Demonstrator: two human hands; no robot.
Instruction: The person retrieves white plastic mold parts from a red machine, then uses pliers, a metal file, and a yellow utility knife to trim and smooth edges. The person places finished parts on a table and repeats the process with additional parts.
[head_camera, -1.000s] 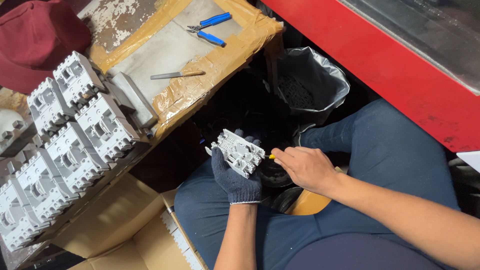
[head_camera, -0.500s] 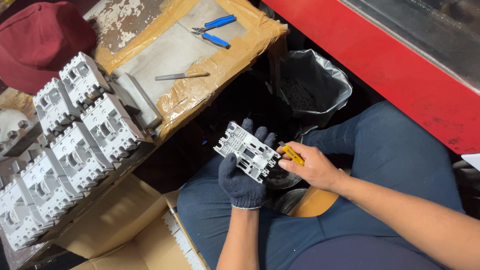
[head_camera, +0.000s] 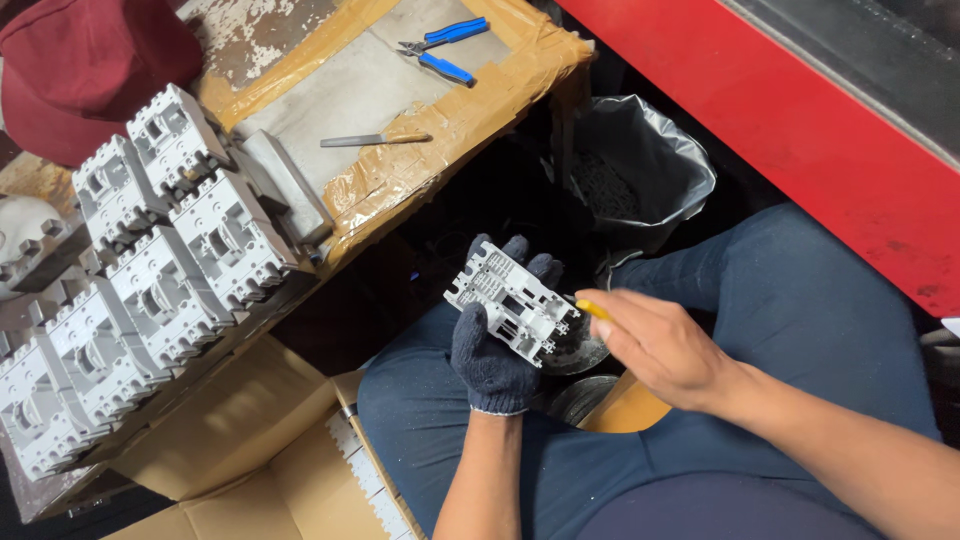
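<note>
Ribbed grey plastic housing (head_camera: 512, 303) in gloved left hand (head_camera: 492, 350).

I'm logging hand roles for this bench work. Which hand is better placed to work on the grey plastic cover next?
Right, most likely. The bare right hand holds a yellow-handled tool beside the grey plastic cover, while the gloved left hand grips the cover from beneath, so it is occupied.
</note>
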